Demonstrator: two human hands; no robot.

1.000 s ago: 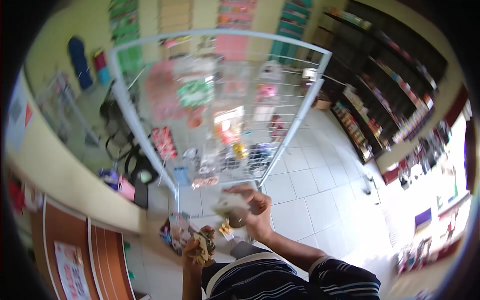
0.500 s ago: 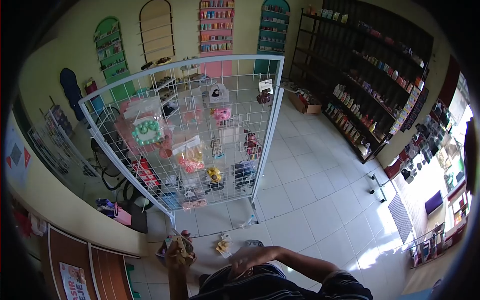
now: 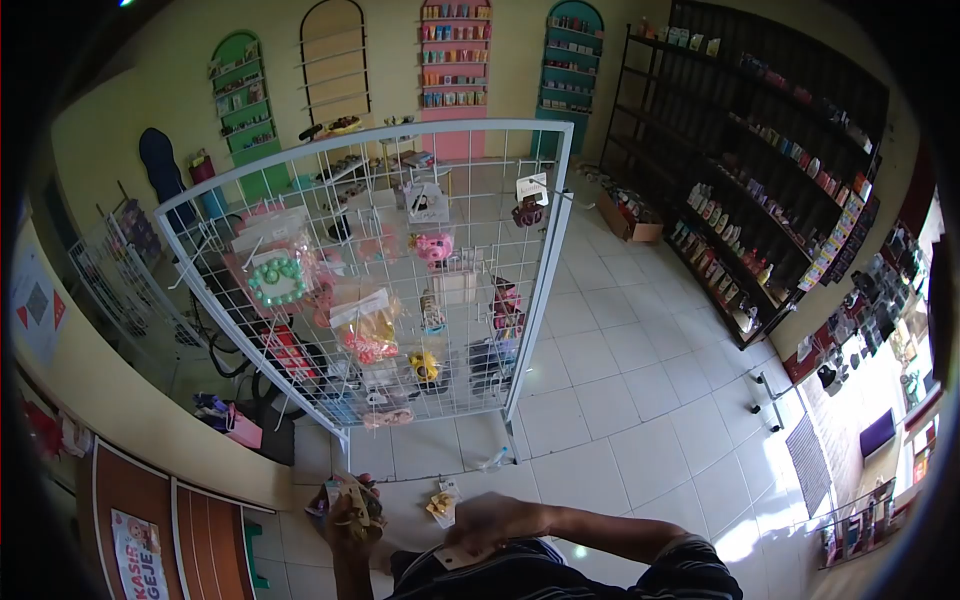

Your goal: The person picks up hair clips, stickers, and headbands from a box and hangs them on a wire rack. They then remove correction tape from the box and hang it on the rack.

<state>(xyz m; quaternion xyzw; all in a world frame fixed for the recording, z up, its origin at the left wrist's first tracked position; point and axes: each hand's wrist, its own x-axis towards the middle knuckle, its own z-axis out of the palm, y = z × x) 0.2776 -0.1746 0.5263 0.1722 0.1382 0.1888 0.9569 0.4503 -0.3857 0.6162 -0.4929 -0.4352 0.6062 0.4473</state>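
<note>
Fingers of the left hand (image 3: 350, 532) grasp a carded bundle (image 3: 362, 497); those of the blurred right hand (image 3: 500, 524) pinch a pale card (image 3: 456, 557) beside the shirt (image 3: 520, 582). Shifting either calls for a steady hold.

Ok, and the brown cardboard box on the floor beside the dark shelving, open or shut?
Open: the top of the brown cardboard box is uncovered, and a jumble of mixed small items shows inside.

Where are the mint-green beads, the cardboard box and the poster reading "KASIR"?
Mint-green beads (image 3: 286, 297): head view, lower edge of the bead ring.
Cardboard box (image 3: 645, 233): head view, outer wall.
"KASIR" poster (image 3: 140, 560): head view, middle of its printed face.
</note>
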